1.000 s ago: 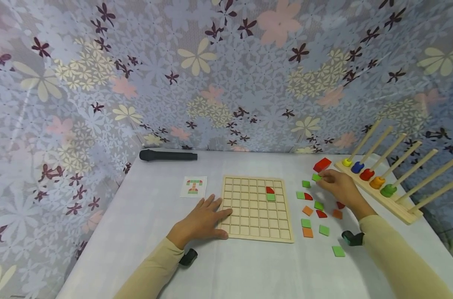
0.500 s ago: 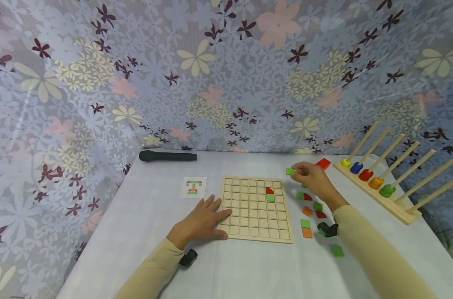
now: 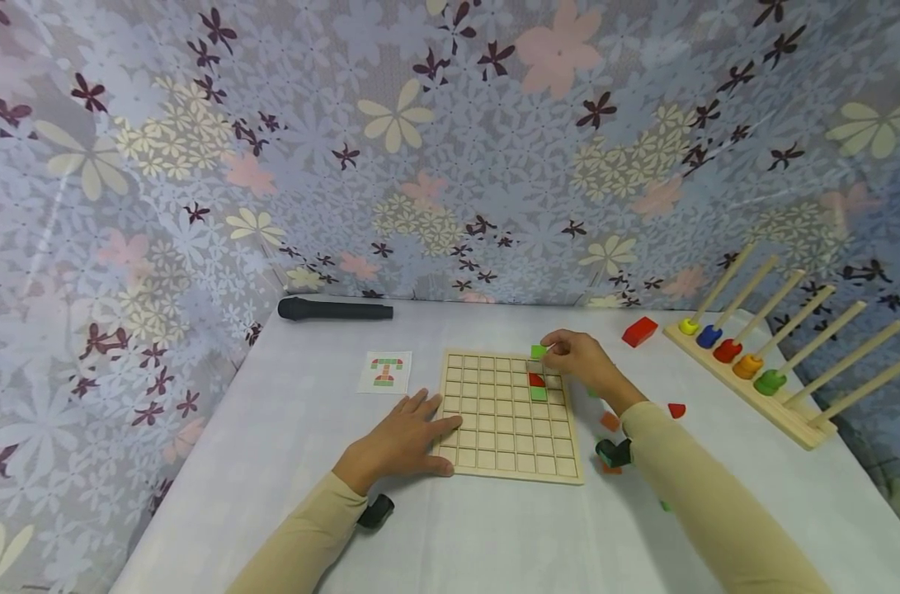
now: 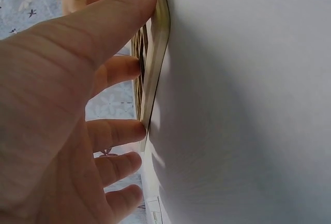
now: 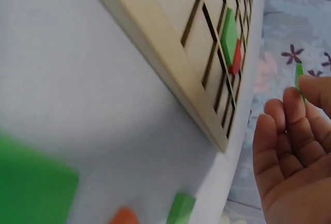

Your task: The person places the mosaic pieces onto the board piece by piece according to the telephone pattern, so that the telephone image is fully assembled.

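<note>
My right hand (image 3: 577,360) pinches a green square tile (image 3: 539,351) between thumb and fingertips, above the far right part of a wooden grid board (image 3: 487,475). In the right wrist view that tile (image 5: 299,74) shows edge-on at the fingertips. Set in the board are a red quarter-round tile (image 3: 536,380) and, just nearer, a green tile (image 3: 539,394). With its fingers spread, my left hand (image 3: 399,437) rests on the board's left edge. The left wrist view has the thumb and fingers of that hand (image 4: 77,89) touching the board's rim (image 4: 160,48).
Left of the board lies a pattern card (image 3: 385,372), with a black microphone (image 3: 335,309) behind it. A red block (image 3: 639,332) and a wooden peg stand (image 3: 746,375) with coloured rings are at the right. Loose tiles, including an orange one (image 3: 610,421), lie partly under my right arm.
My right hand has carried the green tile leftward from the loose tiles, past the board's far right corner, to above its far edge. My left hand has stayed in place.
</note>
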{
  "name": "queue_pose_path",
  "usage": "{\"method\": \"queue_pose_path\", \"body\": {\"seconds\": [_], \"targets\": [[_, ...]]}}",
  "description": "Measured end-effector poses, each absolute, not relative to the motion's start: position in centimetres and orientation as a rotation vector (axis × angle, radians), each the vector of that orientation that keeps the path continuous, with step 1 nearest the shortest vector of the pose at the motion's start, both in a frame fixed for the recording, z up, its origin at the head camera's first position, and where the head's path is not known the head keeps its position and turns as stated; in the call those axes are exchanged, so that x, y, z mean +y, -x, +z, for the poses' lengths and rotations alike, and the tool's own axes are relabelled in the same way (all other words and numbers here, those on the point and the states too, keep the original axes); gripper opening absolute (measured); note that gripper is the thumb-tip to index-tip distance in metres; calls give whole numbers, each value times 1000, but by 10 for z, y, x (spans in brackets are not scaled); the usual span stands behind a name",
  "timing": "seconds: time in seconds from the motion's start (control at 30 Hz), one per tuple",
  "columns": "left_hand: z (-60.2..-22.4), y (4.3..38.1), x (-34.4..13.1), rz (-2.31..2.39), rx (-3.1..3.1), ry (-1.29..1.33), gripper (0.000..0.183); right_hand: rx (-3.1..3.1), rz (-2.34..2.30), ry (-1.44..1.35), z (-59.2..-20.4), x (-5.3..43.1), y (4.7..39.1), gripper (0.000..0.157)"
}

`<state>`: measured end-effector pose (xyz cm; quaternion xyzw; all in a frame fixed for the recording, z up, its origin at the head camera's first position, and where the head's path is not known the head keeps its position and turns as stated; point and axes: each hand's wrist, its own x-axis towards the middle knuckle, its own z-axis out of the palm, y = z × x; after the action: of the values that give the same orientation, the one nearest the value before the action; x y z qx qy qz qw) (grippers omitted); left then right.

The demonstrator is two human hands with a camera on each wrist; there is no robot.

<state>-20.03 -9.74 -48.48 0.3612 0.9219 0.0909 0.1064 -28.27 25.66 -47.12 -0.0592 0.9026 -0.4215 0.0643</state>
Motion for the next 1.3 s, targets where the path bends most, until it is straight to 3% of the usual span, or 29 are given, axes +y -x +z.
{"method": "queue_pose_path", "body": {"seconds": [0.63, 1.03, 1.3], "targets": [[-485, 199, -98, 274, 2732, -1058, 78, 2765, -876, 432, -484, 227, 284, 26], [-482, 199, -98, 266, 2722, -1057, 78, 2728, -932, 368, -484, 230, 279, 29], [-481, 199, -97, 267, 2717, -1068, 77, 2740, -1130, 259, -470, 261, 270, 35]]}}
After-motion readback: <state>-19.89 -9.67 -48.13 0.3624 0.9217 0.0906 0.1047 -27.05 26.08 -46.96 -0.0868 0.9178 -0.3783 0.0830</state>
